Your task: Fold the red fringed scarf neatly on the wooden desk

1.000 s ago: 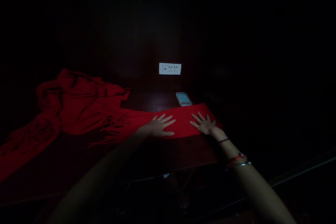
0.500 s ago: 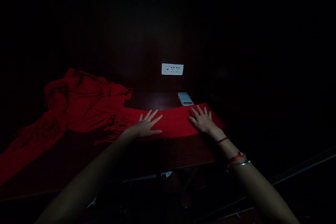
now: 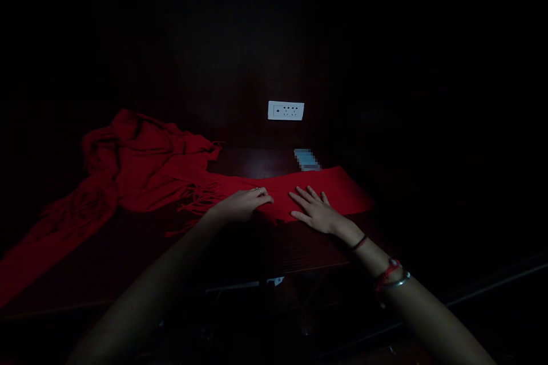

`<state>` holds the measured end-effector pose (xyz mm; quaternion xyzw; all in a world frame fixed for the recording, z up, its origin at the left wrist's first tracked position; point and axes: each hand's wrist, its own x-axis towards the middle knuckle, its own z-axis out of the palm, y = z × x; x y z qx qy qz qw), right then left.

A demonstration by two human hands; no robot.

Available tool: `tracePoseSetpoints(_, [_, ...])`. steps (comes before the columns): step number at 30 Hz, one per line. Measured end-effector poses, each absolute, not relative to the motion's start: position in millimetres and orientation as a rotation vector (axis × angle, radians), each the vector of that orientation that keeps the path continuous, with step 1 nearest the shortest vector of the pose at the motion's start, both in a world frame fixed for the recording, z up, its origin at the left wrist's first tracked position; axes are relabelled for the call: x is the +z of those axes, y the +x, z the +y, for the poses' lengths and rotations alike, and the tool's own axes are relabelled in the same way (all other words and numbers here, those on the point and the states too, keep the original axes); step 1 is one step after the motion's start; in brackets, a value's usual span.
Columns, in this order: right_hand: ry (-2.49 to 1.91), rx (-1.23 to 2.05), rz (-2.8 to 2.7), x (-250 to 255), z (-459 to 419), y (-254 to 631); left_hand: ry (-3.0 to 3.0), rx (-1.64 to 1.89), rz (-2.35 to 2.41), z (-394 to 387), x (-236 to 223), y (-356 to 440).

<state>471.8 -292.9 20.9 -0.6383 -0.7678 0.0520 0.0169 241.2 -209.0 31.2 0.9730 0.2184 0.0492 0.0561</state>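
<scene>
A red fringed scarf point(image 3: 342, 188) lies across a dark wooden table, its right part flattened into a smooth strip. The rest of it spreads to the left in a loose, rumpled heap. My left hand point(image 3: 244, 204) is on the strip near the fringe, its fingers curled together on the cloth in what looks like a pinch; the fingertips are partly hidden. To its right, my right hand point(image 3: 315, 211) rests flat on the scarf with fingers spread. A ring shows on my left hand, and bands circle my right wrist.
Behind the strip lies a small light-blue item point(image 3: 306, 158), blurred by pixelation. A white wall socket point(image 3: 286, 110) sits above the back of the dark table point(image 3: 308, 254). The table's front edge runs below my hands, and the surroundings are very dark.
My left hand has gone from flat with spread fingers to curled on the scarf. My right hand has slid left along the cloth, closer to the left one. The view has shifted slightly.
</scene>
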Motion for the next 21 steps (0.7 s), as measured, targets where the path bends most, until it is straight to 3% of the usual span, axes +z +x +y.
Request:
tracePoseSetpoints(5, [-1.936, 0.2, -2.454, 22.3, -295.4, 462.7, 2.983, 0.244, 0.662, -201.8, 31.0, 243.3])
tracePoseSetpoints(11, [-1.685, -0.104, -2.415, 30.1, -293.1, 432.2, 2.973, 0.418, 0.719, -199.5, 38.5, 243.5])
tracePoseSetpoints(21, [-1.714, -0.189, -2.511, 24.9, -299.6, 434.1, 2.774, 0.007, 1.065, -180.6, 51.2, 203.2])
